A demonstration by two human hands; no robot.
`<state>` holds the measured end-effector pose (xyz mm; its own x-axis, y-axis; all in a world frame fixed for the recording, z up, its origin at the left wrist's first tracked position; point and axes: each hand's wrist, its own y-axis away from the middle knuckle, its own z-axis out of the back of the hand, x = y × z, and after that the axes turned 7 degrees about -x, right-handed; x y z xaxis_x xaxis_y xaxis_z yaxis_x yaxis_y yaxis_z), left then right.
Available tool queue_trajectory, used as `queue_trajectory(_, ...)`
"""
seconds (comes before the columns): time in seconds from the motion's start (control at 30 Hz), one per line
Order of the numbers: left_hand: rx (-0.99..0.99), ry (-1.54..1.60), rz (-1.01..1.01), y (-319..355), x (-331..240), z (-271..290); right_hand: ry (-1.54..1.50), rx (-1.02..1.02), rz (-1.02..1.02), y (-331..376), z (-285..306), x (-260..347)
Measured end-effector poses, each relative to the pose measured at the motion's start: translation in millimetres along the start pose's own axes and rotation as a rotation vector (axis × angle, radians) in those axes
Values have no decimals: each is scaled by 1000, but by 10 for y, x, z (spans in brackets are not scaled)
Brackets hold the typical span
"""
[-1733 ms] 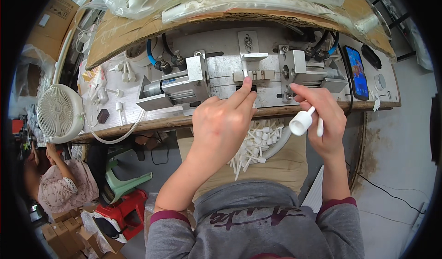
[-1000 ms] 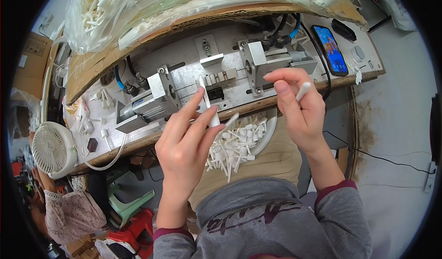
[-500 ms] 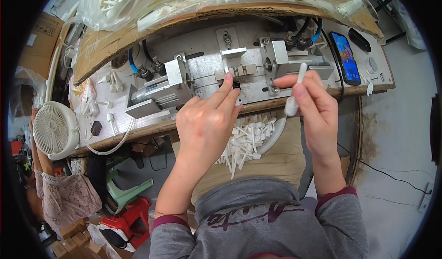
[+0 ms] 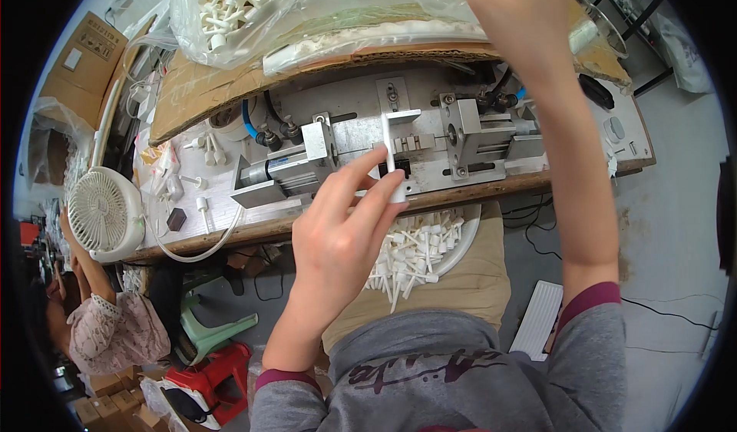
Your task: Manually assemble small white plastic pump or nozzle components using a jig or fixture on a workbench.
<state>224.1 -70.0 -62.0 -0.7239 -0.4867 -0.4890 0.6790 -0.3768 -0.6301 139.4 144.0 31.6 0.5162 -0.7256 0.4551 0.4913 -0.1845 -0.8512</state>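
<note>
My left hand (image 4: 342, 221) pinches a white plastic stick with a wide capped end (image 4: 390, 155) between thumb and fingers. The stick stands nearly upright in front of the metal jig's small centre block (image 4: 414, 143). My right hand (image 4: 530, 17) is stretched far forward over the cardboard, at the top edge of the view. Its fingers are mostly cut off there, and a bit of white shows beside them. Several like white pieces (image 4: 414, 251) fill a pale round tray (image 4: 465, 240) on my lap.
Two metal cylinders, left (image 4: 284, 171) and right (image 4: 491, 136), flank the jig. Cardboard (image 4: 207, 86) arches over it, bearing a clear bag of white pieces (image 4: 230, 17). A white fan (image 4: 104, 213) stands at the left, near another person's lace sleeve (image 4: 115, 332).
My right hand has gone forward and up from beside the jig, where it held a white stick. The left hand now holds a stick up at the jig. The view has shifted slightly.
</note>
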Motion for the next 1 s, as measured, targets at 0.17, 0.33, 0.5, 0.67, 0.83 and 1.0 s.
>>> queue_trajectory(0.17,130,-232,-110,114,185,-206,573,564,-81,-511,-547,-629)
queue_trajectory(0.33,163,-242,-65,33,193,-270,431,419,148,-249,-843,-1285)
queue_trajectory(0.5,189,-289,-122,169,276,-314,151,618,90,-141,-686,-948)
queue_trajectory(0.67,44,-220,-132,220,270,-510,-143,523,-313,-110,-258,-1129)
queue_trajectory(0.83,-74,-236,-114,301,271,-668,-213,416,-311,191,-24,-922)
queue_trajectory(1.0,85,-126,-102,510,107,-559,-238,359,-129,590,58,-369)
